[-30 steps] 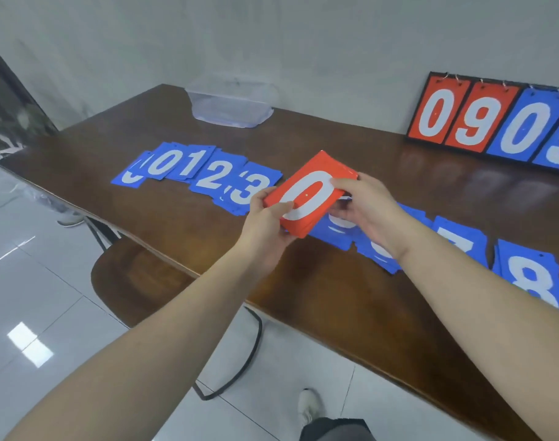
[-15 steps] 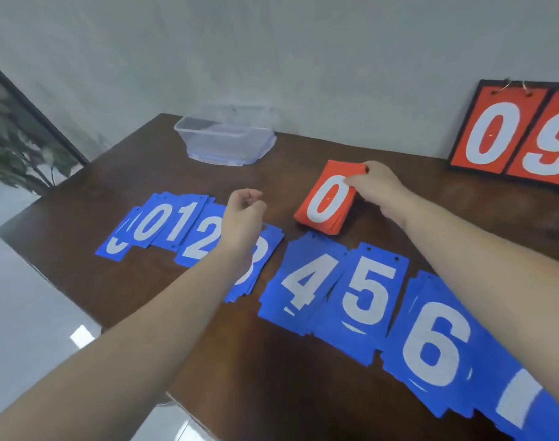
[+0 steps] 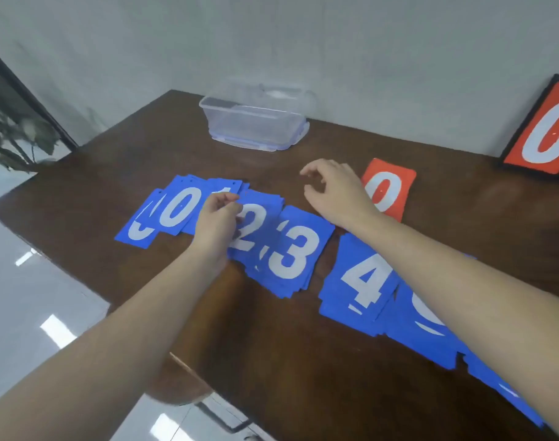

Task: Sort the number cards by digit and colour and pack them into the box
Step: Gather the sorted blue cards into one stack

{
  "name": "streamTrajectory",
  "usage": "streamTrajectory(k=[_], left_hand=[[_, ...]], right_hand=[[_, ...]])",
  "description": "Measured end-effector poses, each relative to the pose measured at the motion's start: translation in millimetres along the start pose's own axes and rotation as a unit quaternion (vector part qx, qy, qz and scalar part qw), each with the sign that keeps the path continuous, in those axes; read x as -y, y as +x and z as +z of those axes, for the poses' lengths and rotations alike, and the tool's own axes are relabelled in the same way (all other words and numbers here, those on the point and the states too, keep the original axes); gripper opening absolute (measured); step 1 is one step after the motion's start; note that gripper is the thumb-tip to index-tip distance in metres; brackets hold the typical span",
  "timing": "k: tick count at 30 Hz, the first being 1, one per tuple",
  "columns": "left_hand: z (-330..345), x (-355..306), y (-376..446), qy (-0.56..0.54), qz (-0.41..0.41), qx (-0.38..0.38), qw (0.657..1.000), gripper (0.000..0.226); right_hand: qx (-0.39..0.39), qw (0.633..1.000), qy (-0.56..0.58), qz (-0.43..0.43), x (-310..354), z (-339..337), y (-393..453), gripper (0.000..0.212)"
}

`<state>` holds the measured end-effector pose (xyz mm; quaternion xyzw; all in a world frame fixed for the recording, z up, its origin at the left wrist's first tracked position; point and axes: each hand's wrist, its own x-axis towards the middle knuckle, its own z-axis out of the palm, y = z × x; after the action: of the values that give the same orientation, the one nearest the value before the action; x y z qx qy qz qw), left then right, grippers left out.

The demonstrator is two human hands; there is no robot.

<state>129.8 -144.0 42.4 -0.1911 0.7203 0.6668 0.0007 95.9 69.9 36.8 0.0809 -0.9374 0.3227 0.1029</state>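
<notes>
Blue number cards lie in a row of small piles on the brown table (image 3: 303, 361): the 0 pile (image 3: 176, 208), the 2 pile (image 3: 252, 224), the 3 pile (image 3: 295, 253) and the 4 pile (image 3: 361, 281). A red stack with 0 on top (image 3: 387, 187) rests behind them. My left hand (image 3: 217, 218) hovers over the 1 and 2 piles with fingers curled, holding nothing I can see. Just left of the red stack, my right hand (image 3: 332, 189) is open and empty. The clear plastic box (image 3: 256, 122) stands at the back.
A flip scoreboard (image 3: 548, 128) with a red 0 leans against the wall at the back right. More blue cards run off to the right under my right forearm. The table's front-left edge drops to a tiled floor; a plant is at far left.
My right hand has let go of the red stack, which now lies on the table, and moved left. My left hand has shifted toward the 1 and 2 piles.
</notes>
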Motion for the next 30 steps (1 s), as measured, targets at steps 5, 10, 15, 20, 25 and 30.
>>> streamTrajectory(k=[5, 10, 15, 20, 25, 30], left_hand=[[-101.9, 4.9, 17.7, -0.049, 0.005, -0.048, 0.998, 0.016], [-191.0, 19.2, 28.0, -0.077, -0.001, -0.119, 0.990, 0.018], [-241.2, 40.6, 24.9, -0.115, -0.001, -0.195, 0.974, 0.019], [-258.6, 60.6, 24.1, -0.130, -0.051, -0.220, 0.965, 0.006], [-255.9, 72.8, 23.6, -0.149, -0.097, -0.185, 0.967, 0.032], [-252.5, 76.1, 21.1, -0.145, -0.098, -0.180, 0.968, 0.036]], right_hand=[[0.083, 0.994, -0.017, -0.063, 84.3, 70.4, 16.3, 0.024], [0.157, 0.982, -0.042, -0.099, 153.2, 132.8, 32.4, 0.033], [0.191, 0.965, -0.147, -0.102, 183.5, 172.5, 57.9, 0.043], [0.217, 0.951, -0.186, -0.119, 206.0, 193.6, 65.4, 0.036], [0.255, 0.945, -0.138, -0.153, 223.6, 200.2, 54.6, 0.047], [0.210, 0.954, -0.197, -0.085, 204.2, 189.3, 84.6, 0.065]])
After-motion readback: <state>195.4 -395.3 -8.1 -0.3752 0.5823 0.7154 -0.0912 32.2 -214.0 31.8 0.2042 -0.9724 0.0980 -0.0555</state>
